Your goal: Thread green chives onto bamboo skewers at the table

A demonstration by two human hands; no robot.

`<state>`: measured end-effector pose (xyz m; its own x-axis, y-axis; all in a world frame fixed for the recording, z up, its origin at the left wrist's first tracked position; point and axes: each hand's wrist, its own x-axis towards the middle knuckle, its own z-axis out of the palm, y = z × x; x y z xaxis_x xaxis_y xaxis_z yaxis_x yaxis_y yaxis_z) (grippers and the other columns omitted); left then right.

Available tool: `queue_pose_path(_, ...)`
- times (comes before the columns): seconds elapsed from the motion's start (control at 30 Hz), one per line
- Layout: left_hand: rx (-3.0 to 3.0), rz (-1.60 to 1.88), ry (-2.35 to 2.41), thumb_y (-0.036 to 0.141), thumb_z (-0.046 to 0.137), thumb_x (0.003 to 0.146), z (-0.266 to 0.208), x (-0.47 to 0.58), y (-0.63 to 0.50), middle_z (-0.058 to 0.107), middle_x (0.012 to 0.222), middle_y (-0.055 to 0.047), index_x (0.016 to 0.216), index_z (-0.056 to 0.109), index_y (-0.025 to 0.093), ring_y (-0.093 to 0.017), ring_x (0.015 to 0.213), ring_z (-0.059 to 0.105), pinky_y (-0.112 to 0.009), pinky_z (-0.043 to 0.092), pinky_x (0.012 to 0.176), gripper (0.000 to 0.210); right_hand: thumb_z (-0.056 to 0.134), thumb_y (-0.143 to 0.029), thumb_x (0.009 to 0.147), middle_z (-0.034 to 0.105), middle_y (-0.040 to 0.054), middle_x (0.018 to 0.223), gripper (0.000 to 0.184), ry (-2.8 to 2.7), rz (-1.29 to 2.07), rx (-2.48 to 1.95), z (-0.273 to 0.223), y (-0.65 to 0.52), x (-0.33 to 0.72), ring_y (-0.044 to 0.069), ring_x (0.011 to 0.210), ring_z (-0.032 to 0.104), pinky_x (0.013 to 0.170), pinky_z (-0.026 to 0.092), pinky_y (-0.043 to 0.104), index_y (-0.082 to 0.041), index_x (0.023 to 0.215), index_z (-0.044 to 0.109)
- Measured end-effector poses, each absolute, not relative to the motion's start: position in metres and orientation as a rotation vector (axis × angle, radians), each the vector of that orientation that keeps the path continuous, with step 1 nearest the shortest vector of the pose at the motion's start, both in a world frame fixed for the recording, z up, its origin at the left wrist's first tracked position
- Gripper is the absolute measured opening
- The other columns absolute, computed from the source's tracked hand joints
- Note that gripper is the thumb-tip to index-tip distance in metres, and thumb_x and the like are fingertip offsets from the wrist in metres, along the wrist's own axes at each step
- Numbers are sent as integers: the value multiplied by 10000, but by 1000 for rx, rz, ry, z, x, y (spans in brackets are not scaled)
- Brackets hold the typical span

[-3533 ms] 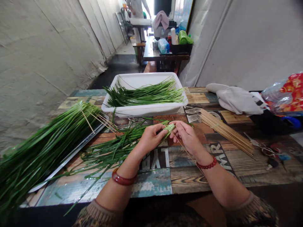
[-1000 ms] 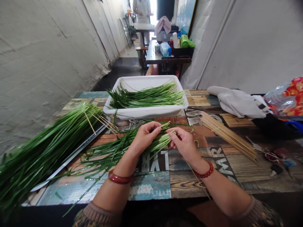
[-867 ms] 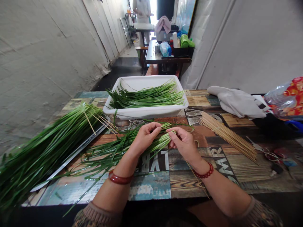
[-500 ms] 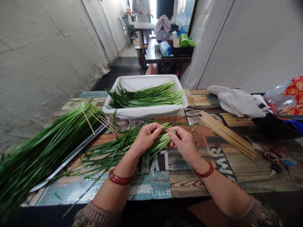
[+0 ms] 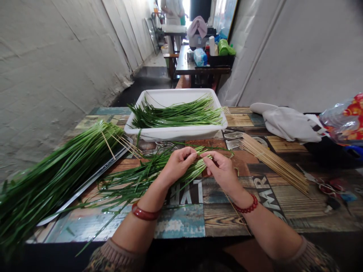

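Over the middle of the table, my left hand (image 5: pixel 179 163) is closed in a pinch on the pale stem ends of some garlic chives (image 5: pixel 196 170). Just to its right, my right hand (image 5: pixel 221 170) pinches the same stems, its fingertips nearly touching the left ones. A thin bamboo skewer (image 5: pixel 236 211) slants from beneath my right palm toward the table's front edge; its upper end is hidden. Loose chive leaves (image 5: pixel 127 183) spread leftward under my left wrist. At the far left, a big pile of chives (image 5: pixel 59 170) with several skewers (image 5: pixel 127 145) through the stems lies on a metal tray (image 5: pixel 85 186).
Behind my hands stands a white plastic tub (image 5: pixel 176 133) holding more chives. On the right lie a bundle of bamboo skewers (image 5: pixel 275 164), scissors (image 5: pixel 320 183), keys (image 5: pixel 330 204) and a pale cap (image 5: pixel 286 122). A person (image 5: pixel 172 15) stands in the background beyond another table (image 5: pixel 184 64).
The view has shifted slightly, so things appear a little farther right. Both hands keep almost the same pinch on the chive stems.
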<state>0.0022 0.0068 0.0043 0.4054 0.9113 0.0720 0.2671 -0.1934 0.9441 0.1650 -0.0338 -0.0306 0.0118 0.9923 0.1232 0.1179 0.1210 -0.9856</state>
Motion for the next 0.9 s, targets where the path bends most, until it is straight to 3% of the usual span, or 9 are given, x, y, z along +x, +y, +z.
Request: queue_pose_path(0.9, 1858, 819, 1026, 317, 513, 877, 1, 1, 7, 565, 682, 2, 740, 629, 133, -118, 676, 470, -214, 388, 638, 257, 563, -372, 885, 521, -55, 514, 236, -1308, 1072, -1203, -32, -33, 166, 101, 439, 496, 440, 371, 211, -171, 960, 663)
